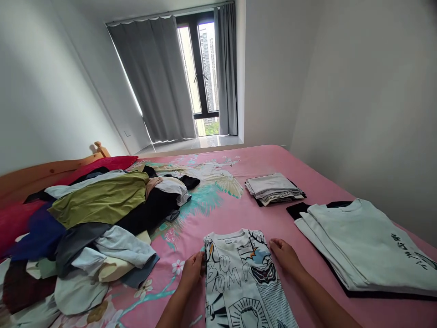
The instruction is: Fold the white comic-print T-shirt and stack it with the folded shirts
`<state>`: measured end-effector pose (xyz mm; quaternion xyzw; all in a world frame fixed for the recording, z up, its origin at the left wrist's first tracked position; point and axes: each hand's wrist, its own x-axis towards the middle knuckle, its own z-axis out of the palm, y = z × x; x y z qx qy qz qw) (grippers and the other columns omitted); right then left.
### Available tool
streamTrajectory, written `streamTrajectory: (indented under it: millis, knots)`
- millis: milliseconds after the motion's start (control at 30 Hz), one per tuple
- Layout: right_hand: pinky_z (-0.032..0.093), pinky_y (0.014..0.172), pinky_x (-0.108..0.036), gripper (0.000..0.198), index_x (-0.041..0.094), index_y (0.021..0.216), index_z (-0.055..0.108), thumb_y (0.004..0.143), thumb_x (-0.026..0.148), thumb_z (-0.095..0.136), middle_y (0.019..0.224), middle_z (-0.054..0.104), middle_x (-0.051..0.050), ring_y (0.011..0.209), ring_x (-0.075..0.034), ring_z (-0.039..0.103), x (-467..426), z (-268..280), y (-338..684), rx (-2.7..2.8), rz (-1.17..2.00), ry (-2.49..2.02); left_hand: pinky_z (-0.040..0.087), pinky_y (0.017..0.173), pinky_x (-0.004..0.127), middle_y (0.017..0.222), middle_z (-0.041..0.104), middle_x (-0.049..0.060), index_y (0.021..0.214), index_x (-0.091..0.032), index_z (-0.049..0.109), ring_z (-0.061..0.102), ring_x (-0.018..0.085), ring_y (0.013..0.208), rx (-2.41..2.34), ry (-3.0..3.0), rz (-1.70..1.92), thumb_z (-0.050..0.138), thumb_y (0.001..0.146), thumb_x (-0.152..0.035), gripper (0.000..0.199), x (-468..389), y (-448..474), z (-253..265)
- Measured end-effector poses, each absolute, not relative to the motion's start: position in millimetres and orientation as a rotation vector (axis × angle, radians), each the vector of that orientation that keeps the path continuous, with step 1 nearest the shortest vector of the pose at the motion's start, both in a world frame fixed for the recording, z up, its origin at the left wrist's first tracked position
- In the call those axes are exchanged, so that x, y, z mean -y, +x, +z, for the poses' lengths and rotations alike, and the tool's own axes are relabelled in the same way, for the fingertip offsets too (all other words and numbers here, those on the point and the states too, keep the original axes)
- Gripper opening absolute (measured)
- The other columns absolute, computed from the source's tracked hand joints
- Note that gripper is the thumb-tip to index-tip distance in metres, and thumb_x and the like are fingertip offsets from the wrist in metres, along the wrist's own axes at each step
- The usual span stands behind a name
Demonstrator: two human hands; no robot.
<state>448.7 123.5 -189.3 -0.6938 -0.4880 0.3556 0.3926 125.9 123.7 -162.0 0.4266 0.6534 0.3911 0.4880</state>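
A white T-shirt [239,269] with black comic-style print, folded narrow, lies on the pink bed in front of me, collar facing away. My left hand [193,272] is at its left edge below the shoulder, fingers curled in and closed on the fabric. Along the opposite edge, near the right shoulder, my right hand [285,256] is bent inward with its fingers together at the cloth. Exactly how much fabric each hand pinches is hidden by the fingers.
Loose clothes [102,214] lie heaped on the left, near the wooden headboard [51,171]. A small folded stack [275,184] sits farther back on the flowered bedsheet [218,214]. Larger white shirts [362,241] are stacked over black cloth at right. Grey curtains [153,77] hang by the window.
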Motion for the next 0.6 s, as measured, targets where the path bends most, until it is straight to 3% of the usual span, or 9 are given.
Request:
streamTrajectory:
  millis: [167,467,600]
  knots:
    - [0.043,0.052,-0.025,0.035,0.018,0.066,0.060,0.071,0.052,0.050,0.063,0.064,-0.003,0.060,-0.017,0.059,-143,-195,447,1.239,0.974,-1.767,0.016,0.032,0.019,0.046,0.045,-0.007,0.065,-0.019,0.053,0.031,0.005,0.031,-1.646,0.925,0.857,0.057,0.057,-0.067,0.049,-152,127,-166]
    - [0.033,0.044,-0.022,0.038,0.019,0.061,0.056,0.069,0.056,0.055,0.055,0.057,0.001,0.049,-0.011,0.048,-143,-200,448,1.220,1.127,-1.776,0.009,0.034,0.020,0.036,0.033,-0.010,0.053,-0.020,0.043,0.023,0.003,0.029,-1.545,0.952,0.676,0.060,0.056,-0.068,0.051,-151,121,-160]
    - [0.030,0.041,-0.021,0.040,0.019,0.062,0.054,0.069,0.058,0.054,0.053,0.055,0.002,0.043,-0.009,0.043,-141,-200,448,1.182,1.225,-1.761,0.008,0.033,0.021,0.038,0.033,-0.012,0.057,-0.021,0.041,0.023,0.003,0.028,-1.504,0.968,0.630,0.064,0.054,-0.063,0.048,-153,120,-160]
